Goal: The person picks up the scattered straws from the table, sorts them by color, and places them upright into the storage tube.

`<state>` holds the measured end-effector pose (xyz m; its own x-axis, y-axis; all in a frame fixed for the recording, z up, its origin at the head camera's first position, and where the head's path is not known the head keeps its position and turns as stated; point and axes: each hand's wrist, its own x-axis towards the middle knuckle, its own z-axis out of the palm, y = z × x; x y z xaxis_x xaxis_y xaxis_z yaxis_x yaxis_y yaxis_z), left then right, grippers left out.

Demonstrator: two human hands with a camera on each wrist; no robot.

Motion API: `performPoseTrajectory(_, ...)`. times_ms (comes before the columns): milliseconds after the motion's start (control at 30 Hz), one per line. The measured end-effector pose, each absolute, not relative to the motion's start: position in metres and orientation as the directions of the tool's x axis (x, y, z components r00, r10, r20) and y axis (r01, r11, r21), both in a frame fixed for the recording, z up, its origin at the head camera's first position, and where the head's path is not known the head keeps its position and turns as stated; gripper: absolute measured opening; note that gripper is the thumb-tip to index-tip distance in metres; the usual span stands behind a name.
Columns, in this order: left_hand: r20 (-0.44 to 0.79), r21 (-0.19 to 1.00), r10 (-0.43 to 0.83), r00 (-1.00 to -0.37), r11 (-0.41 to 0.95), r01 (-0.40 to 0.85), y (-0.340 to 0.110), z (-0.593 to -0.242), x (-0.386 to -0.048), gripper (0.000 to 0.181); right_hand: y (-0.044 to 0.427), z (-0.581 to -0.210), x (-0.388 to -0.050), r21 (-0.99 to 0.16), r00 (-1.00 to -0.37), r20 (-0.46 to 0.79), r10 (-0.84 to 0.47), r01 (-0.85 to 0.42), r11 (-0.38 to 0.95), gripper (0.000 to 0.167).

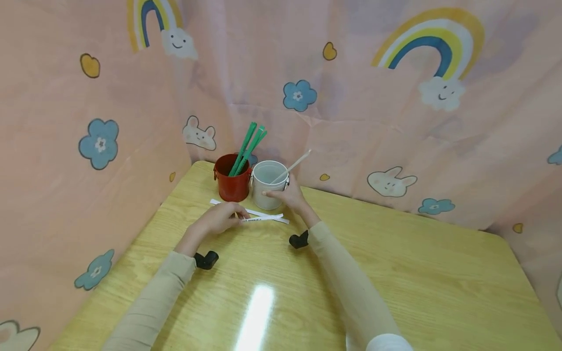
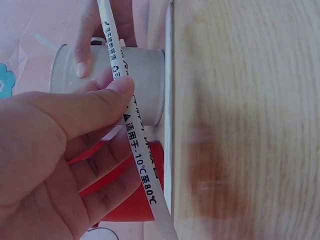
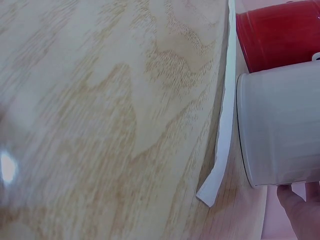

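My left hand (image 1: 219, 219) pinches a white paper-wrapped straw (image 2: 132, 120) with printed lettering between thumb and fingers, above the table. A second white wrapped straw (image 3: 225, 125) lies on the table in front of the buckets, bent near one end in the right wrist view. My right hand (image 1: 293, 196) grips the small white bucket (image 1: 261, 187) at its right side, thumb across the front. One white straw (image 1: 300, 160) leans out of this bucket. To its left stands a red bucket (image 1: 231, 189) holding several green straws (image 1: 246, 148).
The wooden table (image 1: 408, 273) reaches toward me and to the right. Behind it and on the left hangs a pink printed curtain (image 1: 263, 63), close to the buckets. Black wrist-worn pieces (image 1: 208, 260) show at both wrists.
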<state>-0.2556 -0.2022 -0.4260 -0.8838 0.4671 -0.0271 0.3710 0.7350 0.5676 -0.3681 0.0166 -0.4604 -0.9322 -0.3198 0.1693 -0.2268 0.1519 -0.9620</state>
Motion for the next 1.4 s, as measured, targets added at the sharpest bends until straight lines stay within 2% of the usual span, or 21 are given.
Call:
performPoseTrajectory(167, -0.002, 0.598, 0.436, -0.9, 0.722, 0.348, -0.203, -0.418, -0.253, 0.018, 0.017, -0.459, -0.369, -0.963, -0.93, 0.177, -0.323, -0.231, 0.137, 0.083)
performPoseTrajectory(367, 0.088, 0.685, 0.373, -0.924, 0.65, 0.328, -0.2, -0.409, -0.255, 0.016, 0.017, -0.459, -0.37, -0.96, -0.938, 0.169, -0.302, -0.227, 0.166, 0.085)
performPoseTrajectory(633, 0.226, 0.729, 0.319, -0.92, 0.571, 0.377, -0.19, -0.392, -0.259, 0.02, 0.018, -0.456, -0.367, -0.967, -0.936, 0.156, -0.316, -0.209, 0.143, 0.086)
performPoseTrajectory(867, 0.28, 0.755, 0.194, -0.94, 0.561, 0.34, -0.18, -0.379, -0.268, 0.022, 0.018, -0.435, -0.353, -0.967, -0.92, 0.165, -0.356, -0.222, 0.127, 0.085)
performPoseTrajectory(1133, 0.44, 0.77, 0.059, -0.896, 0.488, 0.411, -0.169, -0.36, -0.275, 0.026, 0.018, -0.434, -0.351, -0.968, -0.925, 0.144, -0.351, -0.205, 0.144, 0.087)
performPoseTrajectory(1400, 0.554, 0.79, -0.112, -0.825, 0.385, 0.478, -0.162, -0.345, -0.279, 0.027, 0.019, -0.433, -0.351, -0.972, -0.925, 0.133, -0.355, -0.192, 0.138, 0.088)
